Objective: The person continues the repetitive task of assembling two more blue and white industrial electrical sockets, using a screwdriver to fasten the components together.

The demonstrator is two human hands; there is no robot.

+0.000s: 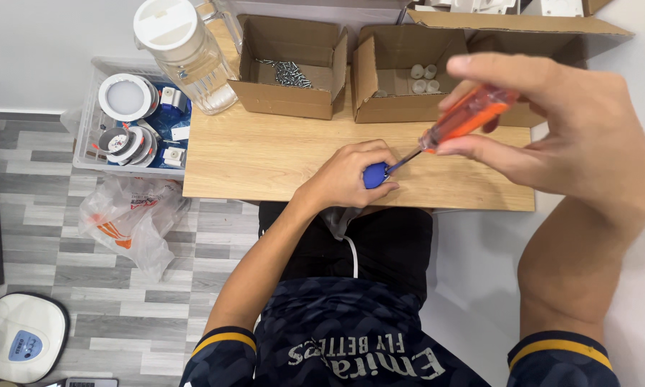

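- The left hand (pixel 347 175) is clamped on a blue part (pixel 374 175), pressing it on the desk (pixel 265 154) to keep it steady.
- The right hand (pixel 552 122) grips an orange screwdriver (pixel 459 118), its tip at the part.

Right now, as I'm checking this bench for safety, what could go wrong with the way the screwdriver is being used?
1. The screwdriver tip meets the small blue part pinched in the left hand; a slip could jab those fingers.
2. The part sits near the table front edge, so it might drop into the lap.
3. The right hand grips the handle at a slant, which may let the tip skip off.
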